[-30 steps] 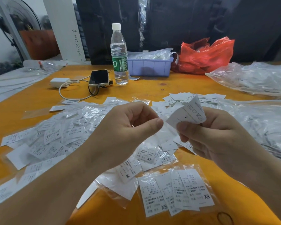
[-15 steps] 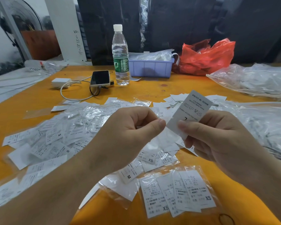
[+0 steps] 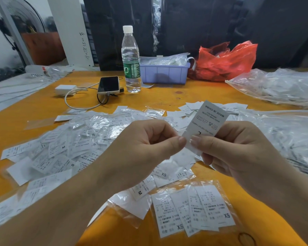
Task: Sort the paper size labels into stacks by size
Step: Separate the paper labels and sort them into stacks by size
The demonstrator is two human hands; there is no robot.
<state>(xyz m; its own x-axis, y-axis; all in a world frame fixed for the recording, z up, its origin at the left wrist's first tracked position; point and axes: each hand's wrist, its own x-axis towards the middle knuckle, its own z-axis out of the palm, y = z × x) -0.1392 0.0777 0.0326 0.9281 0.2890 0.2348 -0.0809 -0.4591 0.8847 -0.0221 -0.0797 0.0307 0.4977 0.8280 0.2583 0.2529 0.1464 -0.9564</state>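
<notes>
L label pinched between both hands, centre frame

Right hand (image 3: 238, 153) pinches the label (image 3: 207, 121) at its lower end; left hand (image 3: 146, 148) thumb touches the same end, fingers curled. Long side points up-right.

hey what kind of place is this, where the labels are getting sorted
Probably a small garment packing or labelling workshop, not a home. The orange table is strewn with loose size labels, clear plastic bags hold more stock, and a purple bin holds further packets.

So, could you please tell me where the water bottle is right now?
In the head view the water bottle stands upright at the table's far side, left of centre, between the phone and the lilac bin.
</notes>
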